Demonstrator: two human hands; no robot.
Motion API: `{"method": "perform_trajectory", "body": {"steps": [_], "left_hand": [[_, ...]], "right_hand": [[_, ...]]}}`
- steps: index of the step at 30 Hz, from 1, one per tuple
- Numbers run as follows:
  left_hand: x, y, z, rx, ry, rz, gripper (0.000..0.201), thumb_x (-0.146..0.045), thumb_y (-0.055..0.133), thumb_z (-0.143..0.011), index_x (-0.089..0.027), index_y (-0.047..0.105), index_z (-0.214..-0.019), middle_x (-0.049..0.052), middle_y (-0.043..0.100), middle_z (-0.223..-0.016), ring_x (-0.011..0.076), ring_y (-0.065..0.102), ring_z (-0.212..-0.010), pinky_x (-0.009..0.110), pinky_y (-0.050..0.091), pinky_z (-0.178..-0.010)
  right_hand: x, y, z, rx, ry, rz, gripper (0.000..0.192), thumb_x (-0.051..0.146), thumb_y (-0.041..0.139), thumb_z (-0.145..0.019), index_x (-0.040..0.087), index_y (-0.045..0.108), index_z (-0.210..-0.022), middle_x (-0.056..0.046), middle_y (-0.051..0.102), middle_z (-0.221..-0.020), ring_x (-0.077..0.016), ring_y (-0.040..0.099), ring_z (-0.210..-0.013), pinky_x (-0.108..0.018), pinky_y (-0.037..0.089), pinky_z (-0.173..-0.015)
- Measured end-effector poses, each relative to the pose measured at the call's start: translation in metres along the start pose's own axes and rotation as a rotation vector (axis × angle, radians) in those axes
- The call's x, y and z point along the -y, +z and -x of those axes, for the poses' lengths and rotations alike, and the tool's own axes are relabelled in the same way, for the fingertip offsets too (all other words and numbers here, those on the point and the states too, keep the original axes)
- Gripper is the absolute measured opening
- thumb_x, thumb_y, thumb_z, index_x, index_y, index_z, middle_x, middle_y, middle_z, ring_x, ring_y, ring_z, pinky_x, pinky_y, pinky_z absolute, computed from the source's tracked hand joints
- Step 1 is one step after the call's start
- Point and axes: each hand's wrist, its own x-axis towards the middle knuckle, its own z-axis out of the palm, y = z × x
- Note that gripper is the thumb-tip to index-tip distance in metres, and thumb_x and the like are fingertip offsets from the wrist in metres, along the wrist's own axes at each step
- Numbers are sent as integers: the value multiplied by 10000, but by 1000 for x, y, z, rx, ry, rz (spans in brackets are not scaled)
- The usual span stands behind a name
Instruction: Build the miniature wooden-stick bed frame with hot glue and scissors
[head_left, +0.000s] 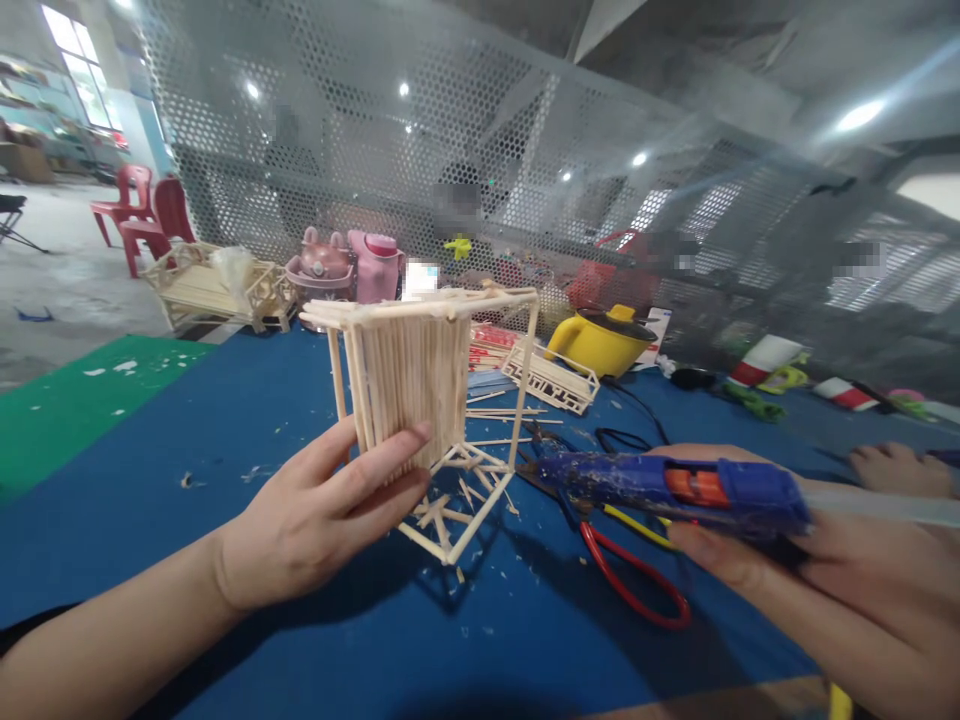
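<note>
My left hand [322, 510] is wrapped round the slatted side of a small model frame made of thin wooden sticks [412, 380]. The frame is held up off the blue table, with a lattice panel at its lower end. In my right hand [750, 580] is a blue hot glue gun [675, 490], a pale glue stick coming out of its back. The gun's nozzle points left, touching or very close to the frame's lower right corner. Below the gun lie scissors with red and yellow handles [637, 590], partly hidden by it.
A stick-built model [225, 285] stands at the far left, and a smaller stick piece [551, 380] lies behind the frame. A yellow pot [604, 345] and pink containers [375, 265] stand before a perforated metal screen [465, 150]. Another person's hand [900, 468] is at the right.
</note>
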Motion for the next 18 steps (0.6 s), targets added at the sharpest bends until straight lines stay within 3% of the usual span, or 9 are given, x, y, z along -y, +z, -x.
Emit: {"method": "perform_trajectory", "body": {"steps": [5,11,13,15,18], "left_hand": [[0,0,2,17,-18,-11,369,-21,453,-838,-182,611,-1129,117,551,-1305,251,512,-1158,421,418,-991],[-3,3,1,-15,-171,95,343,-55,496,-838,-215,621,-1114,129,519,-1322,256,490,-1168,424,394,-1006],[-5,7,-1,-23,-352,210,284,-119,524,-850,-240,636,-1082,117,490,-1350,258,472,-1205,422,398,-1010],[-7,10,-6,-32,-616,406,217,-210,535,-866,-244,651,-1046,98,480,-1358,254,458,-1238,396,417,-1005],[-9,12,-16,-107,-988,772,268,-327,498,-892,-231,632,-1103,82,517,-1330,236,471,-1244,373,397,-1035]], "right_hand": [[1,3,1,68,10,-196,289,360,444,-895,322,662,-707,39,700,-746,-172,591,-511,-277,498,-477],[-4,7,13,4,184,-253,209,392,493,-864,363,686,-941,59,734,-760,-197,677,-624,-268,568,-520],[-4,12,15,-60,245,-259,197,387,513,-854,373,700,-915,64,736,-736,-199,685,-626,-268,582,-535],[-2,17,10,-145,294,-295,216,423,517,-848,345,718,-852,43,727,-670,-210,689,-622,-279,593,-562],[2,25,-10,-260,317,-419,273,457,526,-837,302,718,-720,23,701,-582,-207,673,-561,-292,595,-608]]}}
